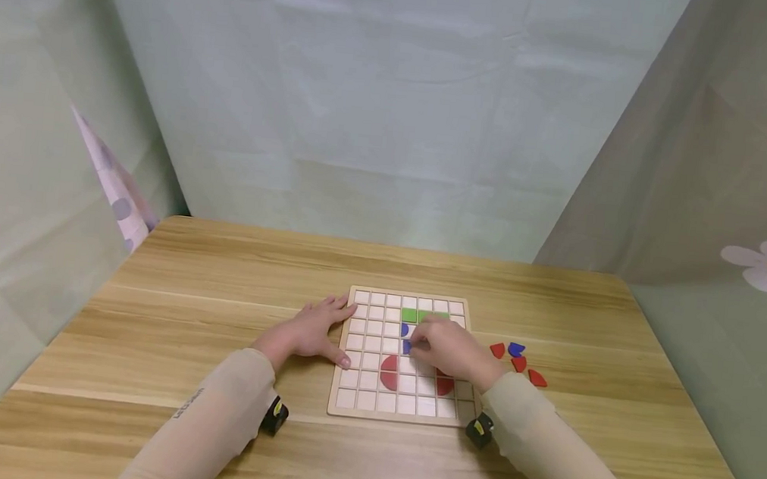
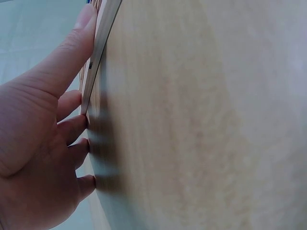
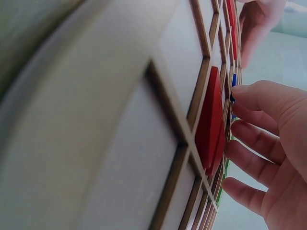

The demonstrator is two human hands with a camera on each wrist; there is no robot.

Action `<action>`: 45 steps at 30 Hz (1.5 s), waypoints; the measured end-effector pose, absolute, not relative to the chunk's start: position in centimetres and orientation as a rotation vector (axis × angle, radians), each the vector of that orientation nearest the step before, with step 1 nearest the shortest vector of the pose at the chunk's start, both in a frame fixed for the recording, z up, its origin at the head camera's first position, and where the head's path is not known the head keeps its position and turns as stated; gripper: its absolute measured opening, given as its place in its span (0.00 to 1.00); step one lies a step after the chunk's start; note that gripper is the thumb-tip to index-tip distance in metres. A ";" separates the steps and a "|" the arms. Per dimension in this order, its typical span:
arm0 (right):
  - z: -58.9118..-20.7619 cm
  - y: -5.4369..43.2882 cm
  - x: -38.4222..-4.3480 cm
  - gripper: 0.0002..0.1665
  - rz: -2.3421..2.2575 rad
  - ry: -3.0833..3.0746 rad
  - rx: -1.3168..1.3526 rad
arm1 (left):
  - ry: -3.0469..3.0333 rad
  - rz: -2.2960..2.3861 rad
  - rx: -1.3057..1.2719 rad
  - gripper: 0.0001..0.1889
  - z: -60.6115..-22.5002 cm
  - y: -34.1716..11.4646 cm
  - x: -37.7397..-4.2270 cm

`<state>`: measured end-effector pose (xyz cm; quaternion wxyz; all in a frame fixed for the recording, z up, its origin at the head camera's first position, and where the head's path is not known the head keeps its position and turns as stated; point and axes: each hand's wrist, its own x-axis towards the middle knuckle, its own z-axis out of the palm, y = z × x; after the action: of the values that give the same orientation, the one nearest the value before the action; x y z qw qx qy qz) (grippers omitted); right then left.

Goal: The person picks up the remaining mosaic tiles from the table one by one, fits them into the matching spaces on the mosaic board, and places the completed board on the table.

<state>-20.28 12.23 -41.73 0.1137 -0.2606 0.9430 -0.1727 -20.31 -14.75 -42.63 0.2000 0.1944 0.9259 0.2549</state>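
Observation:
A wooden grid board (image 1: 347, 399) with white cells lies on the table. My left hand (image 1: 312, 329) rests at its left edge with fingers spread, and in the left wrist view the thumb (image 2: 72, 52) lies along the rim. Over the middle of the board, my right hand (image 1: 451, 347) pinches a blue piece (image 3: 233, 87) between thumb and index finger, right at the grid; the hand partly hides it. Just above sits another blue piece (image 1: 404, 330). Green pieces (image 1: 409, 315) fill cells near the top, while red pieces (image 1: 388, 373) lie in lower cells.
Right of the board, loose red pieces (image 1: 537, 378) and a blue piece (image 1: 516, 349) lie on the wooden table (image 1: 252, 258). Pale curtains (image 1: 382, 102) hang behind the table and at both sides. Each wrist carries a small black camera (image 1: 275, 416).

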 end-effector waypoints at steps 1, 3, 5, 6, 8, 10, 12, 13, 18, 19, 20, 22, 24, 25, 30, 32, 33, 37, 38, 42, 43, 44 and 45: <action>-41.7 12.2 -20.3 0.09 -0.507 2.765 -0.767 | 2.588 0.713 0.543 0.56 -42.6 -14.8 -20.3; -41.7 12.2 -20.3 0.09 -0.509 2.764 -0.768 | 2.586 0.716 0.541 0.56 -42.6 -14.8 -20.3; -41.7 12.1 -20.3 0.09 -0.507 2.763 -0.768 | 2.585 0.720 0.538 0.56 -42.6 -14.8 -20.3; -41.7 12.1 -20.3 0.09 -0.505 2.762 -0.764 | 2.584 0.720 0.537 0.56 -42.6 -14.8 -20.3; -41.7 12.1 -20.3 0.09 -0.502 2.761 -0.753 | 2.584 0.721 0.535 0.56 -42.6 -14.8 -20.3; -41.7 12.0 -20.3 0.09 -0.500 2.762 -0.746 | 2.587 0.714 0.538 0.56 -42.7 -14.7 -20.3; -41.6 12.0 -20.2 0.09 -0.502 2.765 -0.745 | 2.589 0.707 0.540 0.56 -42.7 -14.7 -20.4; -41.6 12.0 -20.2 0.09 -0.503 2.767 -0.753 | 2.591 0.704 0.542 0.56 -42.7 -14.7 -20.4; -41.7 12.0 -20.2 0.08 -0.481 2.790 -0.830 | 2.591 0.700 0.550 0.56 -42.6 -14.7 -20.3; -41.7 12.0 -20.2 0.08 -0.477 2.793 -0.843 | 2.591 0.702 0.551 0.56 -42.6 -14.7 -20.3; -41.8 12.0 -20.2 0.07 -0.474 2.795 -0.850 | 2.591 0.700 0.552 0.56 -42.6 -14.7 -20.3; -41.8 12.0 -20.2 0.07 -0.476 2.793 -0.853 | 2.590 0.699 0.550 0.56 -42.6 -14.7 -20.3; -41.7 12.0 -20.3 0.07 -0.481 2.788 -0.853 | 2.588 0.699 0.544 0.56 -42.6 -14.7 -20.4; -41.7 12.0 -20.3 0.07 -0.484 2.786 -0.852 | 2.589 0.700 0.547 0.56 -42.6 -14.7 -20.4; -41.7 12.1 -20.3 0.07 -0.488 2.779 -0.852 | 2.590 0.696 0.554 0.56 -42.6 -14.8 -20.4; -41.7 12.2 -20.3 0.08 -0.496 2.775 -0.831 | 2.588 0.694 0.552 0.56 -42.7 -14.8 -20.5; -41.7 12.3 -20.3 0.08 -0.498 2.772 -0.818 | 2.589 0.695 0.555 0.56 -42.7 -14.8 -20.5; -41.7 12.5 -20.2 0.09 -0.517 2.765 -0.782 | 2.584 0.696 0.542 0.56 -42.7 -14.7 -20.5; -41.7 12.6 -20.2 0.09 -0.519 2.764 -0.779 | 2.586 0.697 0.548 0.56 -42.7 -14.7 -20.5; -41.7 12.9 -20.2 0.08 -0.522 2.779 -0.797 | 2.589 0.702 0.552 0.56 -42.5 -14.8 -20.4; -41.7 13.0 -20.2 0.07 -0.524 2.783 -0.802 | 2.590 0.703 0.556 0.56 -42.5 -14.8 -20.4; -41.7 13.1 -20.2 0.07 -0.523 2.787 -0.808 | 2.591 0.702 0.562 0.56 -42.6 -14.8 -20.4; -41.8 13.1 -20.2 0.07 -0.525 2.789 -0.810 | 2.589 0.702 0.556 0.56 -42.5 -14.8 -20.4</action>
<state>-20.18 13.13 -41.76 0.0952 -0.2732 0.9407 -0.1771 -20.43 -14.76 -42.53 0.1996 0.1988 0.9261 0.2509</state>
